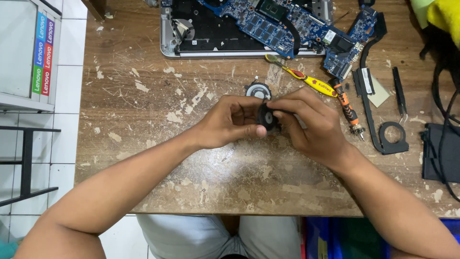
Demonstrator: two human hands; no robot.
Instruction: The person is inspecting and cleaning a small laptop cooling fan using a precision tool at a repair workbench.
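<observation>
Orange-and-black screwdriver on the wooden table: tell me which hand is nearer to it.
Right. The right hand lies just beside the orange-and-black screwdriver; the left hand sits farther off, beyond the small black round part both hands hold.

Both hands meeting mid-frame, left hand [230, 122] and right hand [309, 122] fingers pinched together, forearms angled inward

I see an opened laptop [215, 29] with a blue circuit board [268, 26] at the desk's [143, 158] far edge; a yellow toothbrush [306, 79] and orange screwdriver [347, 108] lie nearer, tweezers [399, 96] toward the right edge.

head camera looks straight down, close over workbench [143, 158]
</observation>
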